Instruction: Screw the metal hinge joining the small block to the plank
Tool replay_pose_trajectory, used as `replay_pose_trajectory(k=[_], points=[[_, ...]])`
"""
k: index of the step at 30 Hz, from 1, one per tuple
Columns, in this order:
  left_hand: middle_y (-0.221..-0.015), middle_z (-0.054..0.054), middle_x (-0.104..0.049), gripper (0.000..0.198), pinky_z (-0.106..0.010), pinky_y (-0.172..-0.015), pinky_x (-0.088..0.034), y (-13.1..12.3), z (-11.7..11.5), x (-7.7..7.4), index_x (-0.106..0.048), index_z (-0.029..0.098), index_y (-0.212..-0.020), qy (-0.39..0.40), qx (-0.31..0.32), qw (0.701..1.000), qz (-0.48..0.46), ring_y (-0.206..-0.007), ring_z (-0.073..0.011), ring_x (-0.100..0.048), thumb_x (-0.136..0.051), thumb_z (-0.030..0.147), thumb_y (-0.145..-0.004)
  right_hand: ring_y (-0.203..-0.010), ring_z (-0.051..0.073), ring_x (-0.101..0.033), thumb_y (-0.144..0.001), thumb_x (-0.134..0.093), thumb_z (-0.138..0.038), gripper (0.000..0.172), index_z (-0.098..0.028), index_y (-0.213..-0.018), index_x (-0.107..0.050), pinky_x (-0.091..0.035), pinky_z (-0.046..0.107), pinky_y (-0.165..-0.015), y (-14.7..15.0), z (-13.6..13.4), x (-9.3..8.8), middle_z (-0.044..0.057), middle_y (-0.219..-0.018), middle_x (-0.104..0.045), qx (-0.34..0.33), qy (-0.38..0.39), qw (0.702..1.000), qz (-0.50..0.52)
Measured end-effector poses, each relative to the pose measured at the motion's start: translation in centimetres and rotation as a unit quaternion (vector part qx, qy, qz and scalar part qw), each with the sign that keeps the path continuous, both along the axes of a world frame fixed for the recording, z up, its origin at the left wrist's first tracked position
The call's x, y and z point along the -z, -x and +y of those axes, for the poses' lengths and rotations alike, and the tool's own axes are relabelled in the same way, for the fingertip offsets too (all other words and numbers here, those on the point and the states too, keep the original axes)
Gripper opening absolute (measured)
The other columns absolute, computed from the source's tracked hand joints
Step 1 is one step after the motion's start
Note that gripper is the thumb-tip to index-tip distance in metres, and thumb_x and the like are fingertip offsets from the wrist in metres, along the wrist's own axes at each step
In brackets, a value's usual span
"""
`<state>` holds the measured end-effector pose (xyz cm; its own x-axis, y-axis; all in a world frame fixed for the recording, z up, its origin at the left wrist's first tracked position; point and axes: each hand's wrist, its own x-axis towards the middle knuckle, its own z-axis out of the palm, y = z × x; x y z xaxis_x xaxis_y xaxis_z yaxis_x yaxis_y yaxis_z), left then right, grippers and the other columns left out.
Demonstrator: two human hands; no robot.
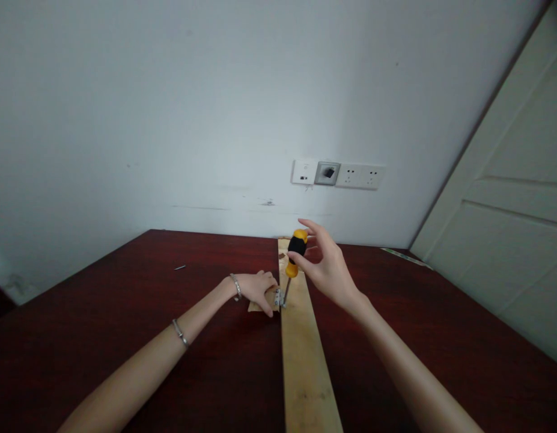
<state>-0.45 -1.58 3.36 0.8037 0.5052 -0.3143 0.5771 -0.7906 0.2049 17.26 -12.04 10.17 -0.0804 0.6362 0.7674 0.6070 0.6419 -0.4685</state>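
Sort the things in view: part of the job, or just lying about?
In use:
screwdriver in the right hand
metal hinge
long board
small wooden piece under the left hand

Apparently lying about:
thin metal piece
pale flat strip

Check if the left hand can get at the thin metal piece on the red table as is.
Likely yes: nothing visible stands between the left hand and the thin metal piece, though the hand would first have to come off the small board.
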Motion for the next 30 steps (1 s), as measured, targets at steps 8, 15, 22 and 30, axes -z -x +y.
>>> replay_pose_trajectory(k=[8,15,22,30], points=[[-0.117,-0.009,-0.05,0.073,-0.034,-0.094,-0.039,-0.03,0.3,0.17,-0.055,0.017,-0.116,0.008,0.002,1.0,0.002,-0.109,-0.0295,-0.043,-0.072,0.06,-0.06,-0.098,0.02,-0.057,-0.082,-0.063,-0.026,0.047,-0.025,-0.127,-0.051,-0.054,0.036,-0.083,0.08,-0.47,-0.35,0.008,-0.113,-0.053,-0.003,0.014,0.999,-0.049],[-0.117,-0.009,-0.05,0.074,-0.034,-0.094,-0.039,0.08,0.35,0.22,-0.056,0.016,-0.116,0.005,0.002,1.0,-0.006,-0.109,-0.0291,-0.044,-0.072,0.062,-0.06,-0.085,0.017,-0.056,-0.084,-0.061,-0.025,0.047,-0.027,-0.129,-0.051,-0.055,0.036,-0.08,-0.3,-0.07,0.04,0.005,-0.102,-0.05,0.014,0.033,0.998,-0.05],[-0.119,-0.011,-0.049,0.077,-0.033,-0.094,-0.039,0.09,0.24,0.08,-0.054,0.014,-0.118,0.006,0.001,1.0,-0.003,-0.11,-0.0292,-0.044,-0.072,0.061,-0.06,-0.094,0.019,-0.058,-0.083,-0.055,-0.015,0.05,-0.026,-0.131,-0.047,-0.052,0.038,-0.087,-0.04,-0.75,-0.65,0.006,-0.111,-0.056,-0.007,0.022,0.997,-0.07],[-0.116,-0.008,-0.05,0.071,-0.032,-0.092,-0.039,0.12,0.09,-0.01,-0.055,0.017,-0.115,0.008,0.0,1.0,-0.003,-0.11,-0.0286,-0.044,-0.071,0.06,-0.061,-0.086,0.016,-0.057,-0.082,-0.066,-0.027,0.039,-0.026,-0.12,-0.057,-0.054,0.033,-0.079,0.04,-0.52,-0.53,0.005,-0.103,-0.051,0.012,0.035,0.999,-0.027]])
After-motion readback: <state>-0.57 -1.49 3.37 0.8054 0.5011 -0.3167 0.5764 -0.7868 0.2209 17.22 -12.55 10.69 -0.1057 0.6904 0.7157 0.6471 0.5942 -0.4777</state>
